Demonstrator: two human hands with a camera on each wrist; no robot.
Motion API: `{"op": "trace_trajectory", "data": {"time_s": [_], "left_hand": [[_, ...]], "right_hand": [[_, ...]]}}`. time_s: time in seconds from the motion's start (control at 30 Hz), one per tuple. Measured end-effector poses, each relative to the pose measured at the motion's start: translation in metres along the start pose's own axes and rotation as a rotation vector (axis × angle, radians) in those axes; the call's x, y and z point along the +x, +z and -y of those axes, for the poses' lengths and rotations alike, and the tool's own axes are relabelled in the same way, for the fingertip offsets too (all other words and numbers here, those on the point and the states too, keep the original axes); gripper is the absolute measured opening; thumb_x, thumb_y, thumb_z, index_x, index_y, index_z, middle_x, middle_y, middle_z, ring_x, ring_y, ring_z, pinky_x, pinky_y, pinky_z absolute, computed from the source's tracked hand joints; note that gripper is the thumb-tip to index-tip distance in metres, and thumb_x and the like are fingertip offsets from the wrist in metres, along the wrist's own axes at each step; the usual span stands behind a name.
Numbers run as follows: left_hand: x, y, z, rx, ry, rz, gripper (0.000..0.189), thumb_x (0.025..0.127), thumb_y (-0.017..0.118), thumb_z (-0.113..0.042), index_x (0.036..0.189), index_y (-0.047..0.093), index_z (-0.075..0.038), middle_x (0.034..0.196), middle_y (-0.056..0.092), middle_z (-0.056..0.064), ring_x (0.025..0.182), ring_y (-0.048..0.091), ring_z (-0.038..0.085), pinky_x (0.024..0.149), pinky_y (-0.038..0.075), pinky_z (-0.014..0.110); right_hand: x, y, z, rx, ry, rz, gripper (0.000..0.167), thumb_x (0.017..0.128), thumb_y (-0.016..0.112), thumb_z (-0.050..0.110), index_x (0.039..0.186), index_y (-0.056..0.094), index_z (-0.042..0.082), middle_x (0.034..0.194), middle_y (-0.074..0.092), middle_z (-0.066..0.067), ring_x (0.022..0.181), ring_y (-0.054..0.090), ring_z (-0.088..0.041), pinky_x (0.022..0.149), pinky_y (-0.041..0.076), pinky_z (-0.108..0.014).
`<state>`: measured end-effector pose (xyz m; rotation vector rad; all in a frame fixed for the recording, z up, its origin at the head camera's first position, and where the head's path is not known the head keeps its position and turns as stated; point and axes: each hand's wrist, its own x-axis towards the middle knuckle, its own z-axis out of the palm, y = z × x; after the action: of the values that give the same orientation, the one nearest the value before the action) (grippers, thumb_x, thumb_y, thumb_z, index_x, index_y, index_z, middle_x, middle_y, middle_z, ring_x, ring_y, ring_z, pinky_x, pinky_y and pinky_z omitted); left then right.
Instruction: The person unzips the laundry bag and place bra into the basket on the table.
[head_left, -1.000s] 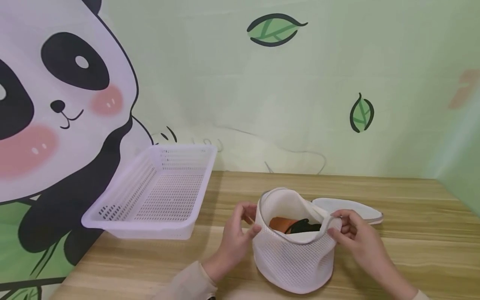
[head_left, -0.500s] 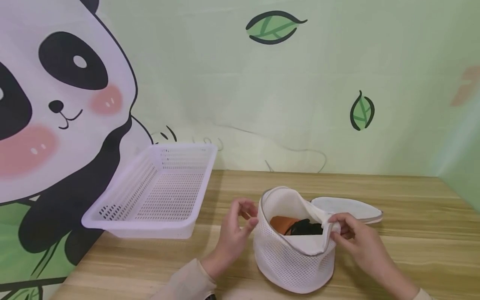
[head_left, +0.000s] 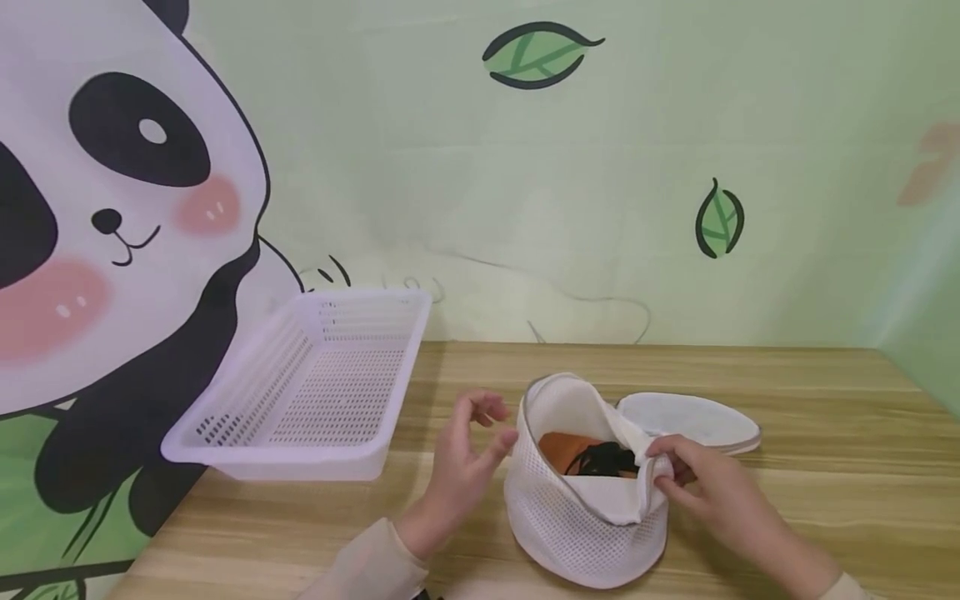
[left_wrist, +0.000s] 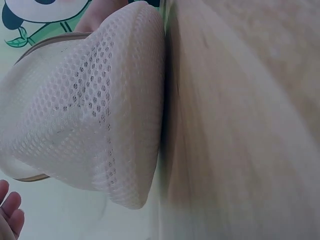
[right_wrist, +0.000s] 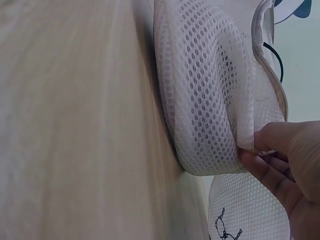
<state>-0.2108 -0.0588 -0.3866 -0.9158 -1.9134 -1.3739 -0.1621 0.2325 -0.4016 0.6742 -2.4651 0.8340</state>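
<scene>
A round white mesh laundry bag [head_left: 585, 533] stands on the table, its zippered mouth facing up. Inside it lie an orange item [head_left: 557, 448] and something black and stringy [head_left: 603, 458]; their kind is unclear. My right hand [head_left: 712, 487] pinches the bag's rim at the right between thumb and fingers, and in the right wrist view the mesh folds at that grip. To the left of the bag, my left hand [head_left: 461, 467] hovers with loosely bent fingers, holding nothing. Behind the bag lies its white lid [head_left: 690, 419], which shows a black line drawing in the right wrist view.
A white perforated plastic basket [head_left: 277, 452] stands at the left of the wooden table [head_left: 840, 467]. Behind the table hangs a green backdrop [head_left: 450, 167] printed with a panda and leaves.
My left hand has drawn slightly away from the bag's left side. My right hand has pulled the rim inward and to the left, so the front edge sags lower.
</scene>
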Motion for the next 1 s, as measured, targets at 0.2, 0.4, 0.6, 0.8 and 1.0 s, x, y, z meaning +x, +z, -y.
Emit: {"op": "trace_trajectory", "data": {"time_s": [0.2,0.4,0.6,0.8,1.0], "left_hand": [[0.004,-0.002,-0.008,0.085,0.059,0.015,0.062,0.093,0.049,-0.055,0.111,0.052,0.005,0.099,0.062,0.017,0.094,0.058,0.023,0.081,0.048,0.032],[0.015,-0.002,-0.022,0.126,0.122,0.041,0.060,0.093,0.049,-0.055,0.112,0.053,0.002,0.103,0.062,0.012,0.097,0.058,0.022,0.084,0.048,0.032],[0.037,0.007,-0.046,0.134,0.144,0.096,0.044,0.084,0.072,-0.029,0.112,0.054,0.000,0.104,0.062,0.012,0.098,0.058,0.022,0.084,0.051,0.032],[0.054,0.020,-0.066,0.134,0.112,0.192,0.047,0.077,0.078,-0.016,0.115,0.055,-0.001,0.108,0.062,0.011,0.102,0.058,0.021,0.085,0.051,0.027],[0.075,0.034,-0.077,0.113,-0.009,0.353,0.049,0.081,0.076,-0.020,0.121,0.054,-0.003,0.113,0.062,0.009,0.104,0.059,0.019,0.084,0.050,0.022]], "right_hand": [[0.000,0.003,0.002,-0.009,-0.011,-0.001,0.031,0.075,0.074,-0.005,0.100,0.061,0.008,0.079,0.061,0.011,0.072,0.051,0.011,0.059,0.052,-0.018],[0.000,0.004,0.003,-0.040,0.001,-0.005,0.031,0.075,0.074,-0.004,0.100,0.061,0.009,0.078,0.059,0.013,0.072,0.050,0.011,0.059,0.052,-0.017],[-0.001,0.003,0.003,-0.056,0.002,-0.013,0.030,0.076,0.074,-0.004,0.100,0.061,0.009,0.080,0.060,0.012,0.073,0.050,0.010,0.060,0.052,-0.017],[-0.001,0.006,0.003,-0.062,0.006,-0.018,0.032,0.075,0.074,-0.004,0.100,0.061,0.010,0.077,0.056,0.014,0.072,0.049,0.010,0.060,0.052,-0.018],[-0.001,0.007,0.004,-0.072,0.009,-0.023,0.033,0.074,0.074,-0.004,0.100,0.061,0.011,0.075,0.051,0.015,0.070,0.048,0.009,0.059,0.050,-0.017]]}}
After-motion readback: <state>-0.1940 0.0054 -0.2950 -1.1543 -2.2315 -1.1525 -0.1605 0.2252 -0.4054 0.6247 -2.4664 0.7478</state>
